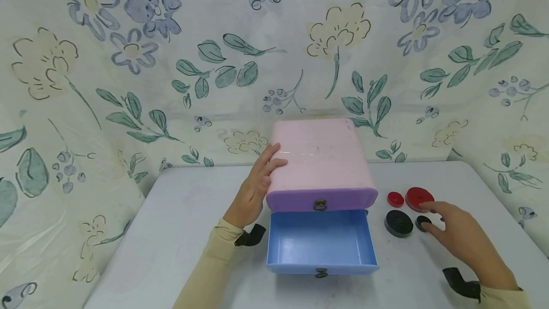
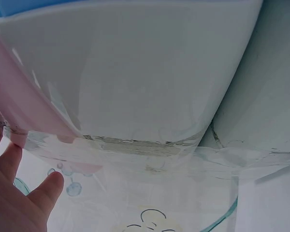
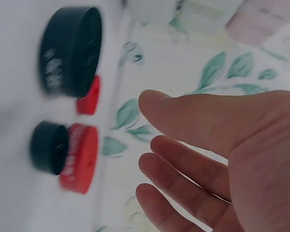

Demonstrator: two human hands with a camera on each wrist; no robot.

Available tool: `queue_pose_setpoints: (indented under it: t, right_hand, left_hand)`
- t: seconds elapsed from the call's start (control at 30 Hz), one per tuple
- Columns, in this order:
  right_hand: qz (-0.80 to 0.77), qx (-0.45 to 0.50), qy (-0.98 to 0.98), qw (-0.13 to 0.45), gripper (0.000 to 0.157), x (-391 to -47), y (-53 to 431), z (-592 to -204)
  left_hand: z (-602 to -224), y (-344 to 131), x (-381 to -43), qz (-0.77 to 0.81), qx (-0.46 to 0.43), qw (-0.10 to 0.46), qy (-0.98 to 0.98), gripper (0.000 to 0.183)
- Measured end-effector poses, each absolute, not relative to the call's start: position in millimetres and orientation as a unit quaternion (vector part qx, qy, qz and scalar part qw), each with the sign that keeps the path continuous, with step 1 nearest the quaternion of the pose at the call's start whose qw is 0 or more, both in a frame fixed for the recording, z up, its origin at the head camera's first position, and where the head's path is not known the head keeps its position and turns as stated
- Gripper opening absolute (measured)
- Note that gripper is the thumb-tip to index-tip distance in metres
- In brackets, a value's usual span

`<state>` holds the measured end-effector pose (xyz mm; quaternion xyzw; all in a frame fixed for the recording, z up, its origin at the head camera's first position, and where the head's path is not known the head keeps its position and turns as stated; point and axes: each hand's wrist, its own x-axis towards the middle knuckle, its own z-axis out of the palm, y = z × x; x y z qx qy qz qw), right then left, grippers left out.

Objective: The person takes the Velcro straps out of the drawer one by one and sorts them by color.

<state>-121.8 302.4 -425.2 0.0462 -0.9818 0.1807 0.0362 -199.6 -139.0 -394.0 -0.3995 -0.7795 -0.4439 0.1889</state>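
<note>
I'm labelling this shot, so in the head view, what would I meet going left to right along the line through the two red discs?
left hand → pink-topped box → small red disc → large red disc → right hand

The left hand [image 1: 253,192] covers part of the box [image 1: 321,156] beside it; the left wrist view crops that hand and the drawer [image 1: 321,241]; at the right hand's [image 1: 467,237] fingertips, the small black disc [image 1: 421,220] and large red disc [image 1: 418,198] are partly hidden; beyond that hand, the large black disc [image 3: 71,48] blurs, its white marks [image 3: 53,76] perhaps lettering.
</note>
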Motion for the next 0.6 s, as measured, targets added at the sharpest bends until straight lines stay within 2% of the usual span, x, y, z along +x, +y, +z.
queue_pose_setpoints:
  t: [0.6]
  right_hand:
    - [0.202,0.115,-0.955,0.186,0.053,-85.9,263.2,-388.2]
  left_hand:
    - [-395.7,-139.0,-200.8,-0.446,-0.403,0.189,-0.776,0.044]
